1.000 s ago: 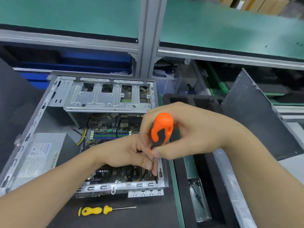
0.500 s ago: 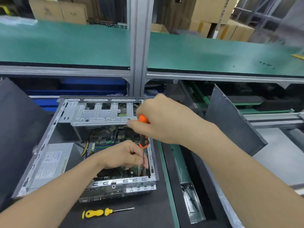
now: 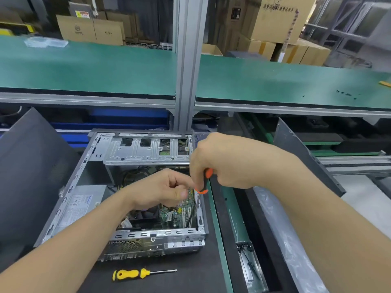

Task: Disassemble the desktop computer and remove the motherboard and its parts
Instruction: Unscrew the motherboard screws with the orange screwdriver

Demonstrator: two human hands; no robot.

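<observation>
At the left of the frame a dark grey flat side panel (image 3: 31,166) is leaning upright, already off the open grey sheet-metal desktop computer case (image 3: 69,199) lying beside it on the black mat. A silver boxy power supply with a white label (image 3: 82,204) is sitting in the case's left half, and a perforated silver drive cage (image 3: 146,153) is spanning its upper end, so both are waiting to come out. Below the case a yellow-handled screwdriver (image 3: 135,274) is lying unused.

The left hand (image 3: 163,191) is hovering over the case with fingers curled and thumb pressing toward the forefinger; whether it is pinching anything I cannot tell. Under it the green motherboard (image 3: 177,214) is sitting in the case floor, not yet freed. The right hand (image 3: 220,161) is gripping an orange-and-black screwdriver (image 3: 204,182), its shaft pointing down at the board's lower right corner, probably working a mounting screw.

Toward the lower right a narrow metal tray (image 3: 249,263) is holding dark loose bits, seemingly screws.
</observation>
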